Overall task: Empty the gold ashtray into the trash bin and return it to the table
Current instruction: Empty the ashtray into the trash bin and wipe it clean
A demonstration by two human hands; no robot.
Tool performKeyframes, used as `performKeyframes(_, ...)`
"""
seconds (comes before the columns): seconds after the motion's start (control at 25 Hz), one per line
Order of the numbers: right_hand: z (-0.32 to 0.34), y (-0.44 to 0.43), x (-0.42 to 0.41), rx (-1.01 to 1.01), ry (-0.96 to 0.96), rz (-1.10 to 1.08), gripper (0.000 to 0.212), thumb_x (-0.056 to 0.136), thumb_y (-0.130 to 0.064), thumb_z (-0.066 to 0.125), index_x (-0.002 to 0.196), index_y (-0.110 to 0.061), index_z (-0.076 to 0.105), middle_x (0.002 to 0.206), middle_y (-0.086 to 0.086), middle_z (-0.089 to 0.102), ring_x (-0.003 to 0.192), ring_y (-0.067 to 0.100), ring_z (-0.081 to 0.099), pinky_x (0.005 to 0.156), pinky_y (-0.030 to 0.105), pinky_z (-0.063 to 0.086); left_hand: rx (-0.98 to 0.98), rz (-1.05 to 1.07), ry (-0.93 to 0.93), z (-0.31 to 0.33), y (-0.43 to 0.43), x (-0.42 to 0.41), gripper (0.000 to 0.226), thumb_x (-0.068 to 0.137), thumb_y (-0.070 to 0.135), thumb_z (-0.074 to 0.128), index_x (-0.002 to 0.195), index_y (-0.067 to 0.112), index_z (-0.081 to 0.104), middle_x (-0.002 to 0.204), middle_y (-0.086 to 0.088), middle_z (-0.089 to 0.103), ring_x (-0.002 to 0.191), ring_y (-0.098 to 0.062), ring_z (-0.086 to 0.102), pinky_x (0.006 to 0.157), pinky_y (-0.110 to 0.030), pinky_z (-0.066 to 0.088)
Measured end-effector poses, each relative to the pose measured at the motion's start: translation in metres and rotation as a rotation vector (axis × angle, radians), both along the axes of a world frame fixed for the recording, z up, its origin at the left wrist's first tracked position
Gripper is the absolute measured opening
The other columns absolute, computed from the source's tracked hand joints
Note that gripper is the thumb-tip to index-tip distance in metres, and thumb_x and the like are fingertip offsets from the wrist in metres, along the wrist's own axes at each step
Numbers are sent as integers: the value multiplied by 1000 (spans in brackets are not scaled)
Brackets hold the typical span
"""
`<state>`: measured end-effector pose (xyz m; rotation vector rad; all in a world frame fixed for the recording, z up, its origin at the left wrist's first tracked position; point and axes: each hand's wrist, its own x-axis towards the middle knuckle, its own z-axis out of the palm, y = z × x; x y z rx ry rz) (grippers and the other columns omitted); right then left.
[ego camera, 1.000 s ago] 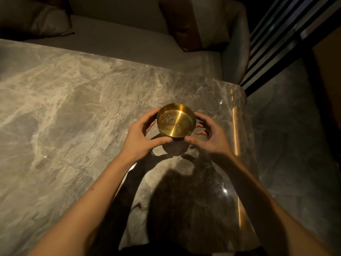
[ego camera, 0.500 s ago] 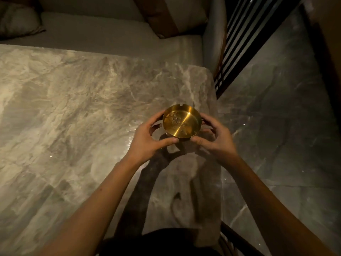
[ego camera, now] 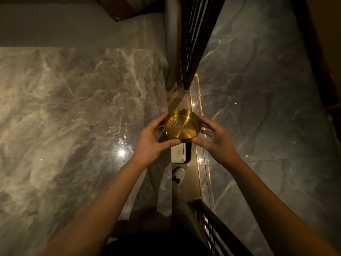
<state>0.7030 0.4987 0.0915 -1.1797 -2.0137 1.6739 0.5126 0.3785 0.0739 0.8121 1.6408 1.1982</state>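
You have the gold ashtray (ego camera: 182, 126) lifted between both hands: your left hand (ego camera: 151, 138) cups its left side with the thumb pressed under the near rim, and your right hand (ego camera: 216, 140) mirrors that on the right, thumb at the near edge and fingers curled round the far side. It sits level, held just past the right edge of the marble worktop (ego camera: 73, 117), above the gap and the glossy floor (ego camera: 258, 108) to the right of your right hand. A scatter of ash lies in the left half of the dish. No trash bin is in view. The risk I see is tipping: the walls are low and the ash is loose, so any tilt while you turn could spill it onto the floor. The polished metal may also slip if you loosen one thumb.
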Motion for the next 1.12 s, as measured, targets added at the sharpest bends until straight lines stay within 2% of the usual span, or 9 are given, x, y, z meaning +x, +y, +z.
performKeyframes(0.12, -12, -4, 13, -55, -15, -88, 66, 80, -14, 77, 140, -15, 49, 138, 4, 58, 126, 13, 56, 108, 40, 48, -34, -39, -40, -16, 10, 11, 82, 67, 13, 88, 134, 35, 46, 127, 25, 55, 121, 11, 54, 102, -7, 41)
performKeyframes(0.2, -20, -7, 21, -78, -6, -129, 61, 79, -18, 76, 135, -19, 53, 132, -1, 61, 122, 9, 59, 106, 40, 49, -64, -62, -79, -30, 14, 18, 82, 68, 16, 87, 135, 37, 44, 127, 26, 53, 123, 5, 53, 104, -11, 41)
performKeyframes(0.36, -50, -5, 39, -185, 16, -214, 59, 76, -23, 74, 131, -13, 56, 125, 4, 64, 119, 17, 62, 104, 44, 51, -135, -34, -155, -62, 21, 44, 85, 71, 16, 86, 145, 22, 44, 138, 9, 54, 134, -12, 50, 116, -33, 40)
performKeyframes(0.48, -82, 6, 59, -270, 6, -226, 54, 81, -14, 72, 133, -11, 55, 125, 3, 65, 119, 16, 62, 100, 38, 54, -216, 28, -179, -87, 29, 72, 81, 73, 18, 85, 144, 20, 45, 145, -1, 54, 137, -17, 50, 117, -43, 40)
performKeyframes(0.68, -149, 30, 87, -380, -20, -180, 50, 86, -5, 68, 134, -10, 54, 132, 9, 62, 124, 16, 58, 98, 27, 52, -324, 155, -195, -135, 43, 114, 73, 76, 13, 83, 141, 15, 51, 139, -5, 60, 133, -18, 54, 118, -42, 40)
performKeyframes(0.8, -190, 39, 98, -442, -35, -130, 48, 87, -3, 67, 132, -11, 55, 124, 2, 64, 117, 8, 59, 88, 16, 53, -396, 208, -226, -171, 47, 134, 61, 78, 8, 81, 132, 18, 56, 135, -4, 63, 131, -19, 55, 117, -44, 40)
performKeyframes(0.96, -248, 46, 104, -503, -59, -101, 45, 87, -3, 67, 130, -5, 56, 121, 4, 64, 115, 12, 60, 89, 18, 52, -469, 231, -265, -221, 52, 143, 40, 78, 7, 80, 98, 36, 62, 107, 12, 69, 115, -13, 63, 113, -42, 45)
performKeyframes(1.04, -277, 46, 104, -556, -82, -111, 48, 88, -3, 67, 133, -4, 53, 123, 7, 63, 121, 19, 58, 87, 15, 53, -507, 247, -264, -245, 52, 143, 36, 78, 9, 80, 96, 34, 62, 101, 14, 69, 105, -7, 64, 108, -39, 48)
performKeyframes(1.12, -309, 44, 100, -588, -101, -126, 52, 88, -5, 67, 137, -4, 51, 132, 12, 60, 129, 23, 53, 100, 24, 50, -543, 265, -272, -269, 51, 142, 33, 80, 13, 79, 102, 31, 64, 105, 11, 69, 107, -9, 62, 105, -35, 46)
